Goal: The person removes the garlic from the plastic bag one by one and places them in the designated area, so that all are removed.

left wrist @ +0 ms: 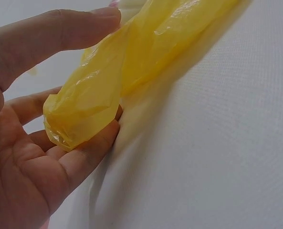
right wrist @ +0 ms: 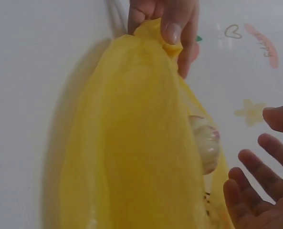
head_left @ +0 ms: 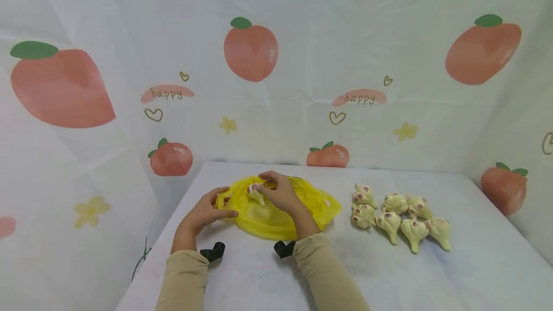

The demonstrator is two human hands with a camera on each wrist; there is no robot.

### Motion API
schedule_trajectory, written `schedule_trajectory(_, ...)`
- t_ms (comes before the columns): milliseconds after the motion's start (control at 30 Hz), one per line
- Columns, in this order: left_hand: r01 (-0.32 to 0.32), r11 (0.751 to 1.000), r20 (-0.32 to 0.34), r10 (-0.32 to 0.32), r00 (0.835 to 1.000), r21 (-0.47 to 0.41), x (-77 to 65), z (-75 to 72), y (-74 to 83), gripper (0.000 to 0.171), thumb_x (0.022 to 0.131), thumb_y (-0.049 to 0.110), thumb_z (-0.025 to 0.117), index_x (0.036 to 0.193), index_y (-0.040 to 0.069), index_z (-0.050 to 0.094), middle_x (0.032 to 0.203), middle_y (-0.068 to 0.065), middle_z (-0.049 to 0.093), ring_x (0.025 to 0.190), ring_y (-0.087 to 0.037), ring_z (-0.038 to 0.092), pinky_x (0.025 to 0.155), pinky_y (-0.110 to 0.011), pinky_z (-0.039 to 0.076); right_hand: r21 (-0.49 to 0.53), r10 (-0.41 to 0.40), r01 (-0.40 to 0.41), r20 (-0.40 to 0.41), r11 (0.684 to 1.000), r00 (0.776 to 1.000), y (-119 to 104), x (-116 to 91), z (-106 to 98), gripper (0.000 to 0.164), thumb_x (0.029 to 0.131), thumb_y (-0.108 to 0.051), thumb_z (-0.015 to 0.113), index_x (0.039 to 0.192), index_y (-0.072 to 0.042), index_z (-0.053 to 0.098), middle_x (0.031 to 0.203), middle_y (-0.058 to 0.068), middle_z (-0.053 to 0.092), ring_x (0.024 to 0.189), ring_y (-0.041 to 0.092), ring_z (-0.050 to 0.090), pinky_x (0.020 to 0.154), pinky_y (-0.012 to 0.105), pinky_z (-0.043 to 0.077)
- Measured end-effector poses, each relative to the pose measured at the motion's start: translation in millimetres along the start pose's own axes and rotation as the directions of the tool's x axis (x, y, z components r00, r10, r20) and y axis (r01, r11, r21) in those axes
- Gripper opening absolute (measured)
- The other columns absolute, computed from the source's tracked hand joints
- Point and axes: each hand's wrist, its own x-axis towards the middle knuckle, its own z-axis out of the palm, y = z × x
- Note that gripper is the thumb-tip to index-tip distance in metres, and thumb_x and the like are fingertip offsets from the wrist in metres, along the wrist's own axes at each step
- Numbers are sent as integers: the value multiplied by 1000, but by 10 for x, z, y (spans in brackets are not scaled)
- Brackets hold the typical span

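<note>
A thin yellow plastic bag (head_left: 268, 230) lies on the white table, its mouth spread. My left hand (head_left: 206, 212) grips the bag's left edge between thumb and fingers; a fold of the yellow film (left wrist: 91, 100) hangs between them in the left wrist view. One garlic bulb (head_left: 257, 193), cream with purplish patches, is at the bag's opening. My right hand (head_left: 281, 195) is over the bag close to that bulb. In the right wrist view its fingers (right wrist: 263, 176) are spread and apart from the bulb (right wrist: 205, 145), which is partly hidden by the film.
Several more garlic bulbs (head_left: 413, 232) lie grouped on the table (head_left: 475, 263) to the right of the bag. Dark wrist devices (head_left: 213, 252) sit by both sleeves. A white curtain (head_left: 294, 119) printed with fruit stands behind, and a dark cord (head_left: 140, 259) hangs at the left.
</note>
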Motion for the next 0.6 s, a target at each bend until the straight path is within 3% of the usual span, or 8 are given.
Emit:
schedule_trajectory(300, -6, 1000, -4, 6, 1000, -1, -11, -8, 3, 99, 81, 33, 93, 163, 18, 40, 170, -20, 33, 149, -41, 36, 124, -64, 36, -93, 47, -44, 38, 995, 998, 2, -16, 23, 48, 103, -31, 69, 147, -12, 62, 151, 11, 60, 137, 35, 57, 116, 55, 49)
schedule_trajectory(600, -10, 1000, 7, 10, 1000, -9, -5, -6, 2, 100, 82, 33, 93, 164, 17, 38, 168, -20, 38, 151, -41, 36, 124, -63, 36, -165, 50, -38, 71, 985, 996, 106, -21, 31, 52, 102, -27, 71, 150, -10, 60, 155, 13, 57, 141, 38, 55, 116, 55, 49)
